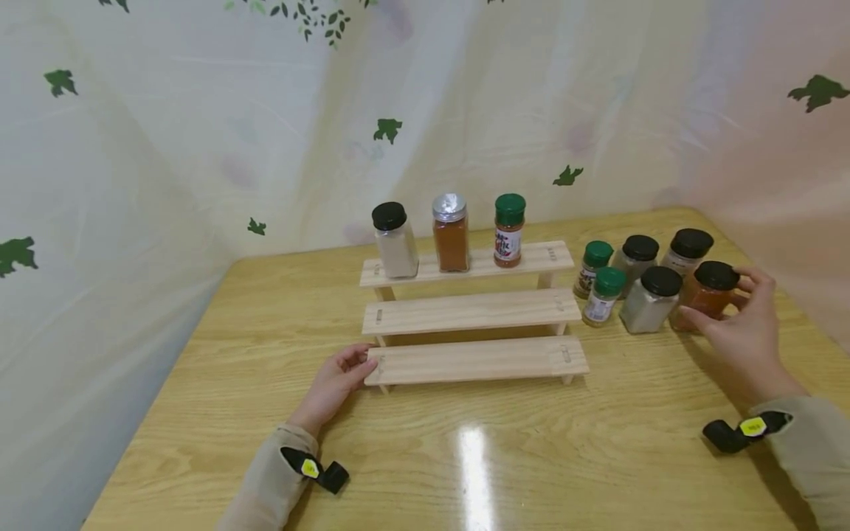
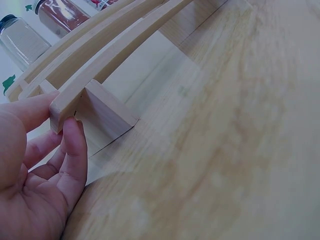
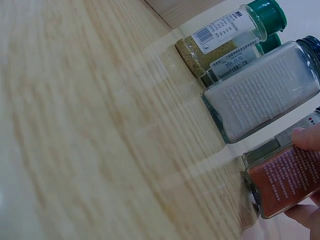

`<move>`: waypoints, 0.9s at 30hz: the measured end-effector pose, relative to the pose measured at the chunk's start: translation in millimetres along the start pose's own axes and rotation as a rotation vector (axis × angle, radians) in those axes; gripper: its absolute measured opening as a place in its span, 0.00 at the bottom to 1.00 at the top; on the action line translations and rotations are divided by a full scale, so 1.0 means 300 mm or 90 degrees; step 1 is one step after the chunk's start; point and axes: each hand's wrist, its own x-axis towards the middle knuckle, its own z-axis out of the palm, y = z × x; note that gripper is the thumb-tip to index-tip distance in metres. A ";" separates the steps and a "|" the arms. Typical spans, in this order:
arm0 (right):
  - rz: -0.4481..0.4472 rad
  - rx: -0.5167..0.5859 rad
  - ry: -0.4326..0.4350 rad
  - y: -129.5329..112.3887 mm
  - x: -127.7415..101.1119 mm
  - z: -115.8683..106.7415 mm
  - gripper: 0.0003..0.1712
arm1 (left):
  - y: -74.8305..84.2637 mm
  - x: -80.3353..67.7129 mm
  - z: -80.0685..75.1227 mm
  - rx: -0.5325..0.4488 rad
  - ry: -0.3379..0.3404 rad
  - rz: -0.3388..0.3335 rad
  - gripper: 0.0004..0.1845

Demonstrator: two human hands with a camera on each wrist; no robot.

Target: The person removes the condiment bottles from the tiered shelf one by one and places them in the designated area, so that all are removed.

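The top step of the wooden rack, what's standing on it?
Three jars stand on the top step: a black-lidded jar of pale powder, a silver-lidded jar of brown spice, and a green-lidded bottle. What is behind them cannot be seen.

A light wooden table [image 1: 219,413] is carrying a three-step wooden rack [image 1: 473,321] near its middle, and six spice jars [image 1: 647,284] are standing in a tight cluster directly on the tabletop just beside the rack's right end.
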 end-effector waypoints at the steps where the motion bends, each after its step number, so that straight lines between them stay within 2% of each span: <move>1: -0.002 0.003 -0.001 0.001 -0.001 0.000 0.50 | 0.000 0.001 0.001 -0.001 0.000 0.000 0.23; 9: -0.033 0.013 -0.005 0.012 -0.001 0.000 0.49 | 0.002 0.003 0.002 0.006 0.002 0.002 0.22; 16: -0.007 -0.009 -0.040 0.010 0.001 -0.005 0.50 | 0.001 0.003 0.004 0.003 0.003 0.000 0.22; 27: -0.047 -0.029 -0.067 -0.014 0.010 -0.041 0.48 | 0.002 0.004 0.004 0.002 0.000 -0.003 0.22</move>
